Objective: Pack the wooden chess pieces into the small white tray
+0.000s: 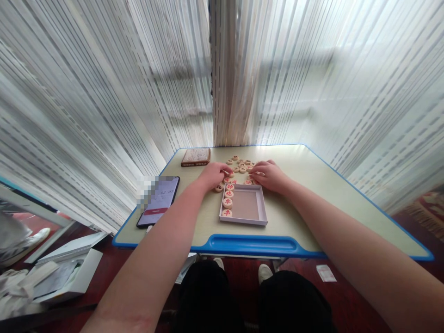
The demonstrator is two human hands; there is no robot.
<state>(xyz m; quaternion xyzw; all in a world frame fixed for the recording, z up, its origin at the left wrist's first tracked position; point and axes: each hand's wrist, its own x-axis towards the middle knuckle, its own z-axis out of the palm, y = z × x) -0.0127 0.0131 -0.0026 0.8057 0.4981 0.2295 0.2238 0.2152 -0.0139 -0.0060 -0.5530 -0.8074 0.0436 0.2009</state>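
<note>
Hanging past the far edge of the blue-rimmed counter (329, 187), pale striped curtains (298, 83) meet above a dark red floor (354, 291). Toward the near edge sits an open box (244, 220); loose round pieces (243, 169) lie beyond it. Left hand (214, 175) and right hand (270, 176) curl narrowly at them, grip unclear. A phone (160, 201) lies by the left edge.

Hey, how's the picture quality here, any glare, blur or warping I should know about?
Head view: pale daylight glow through the curtains, washed out at right; slight sheen at the table's far edge; wide-angle stretching of the forearms and curtain stripes; blocky pixelation beside the phone; markings on the farther pieces too small to read.
</note>
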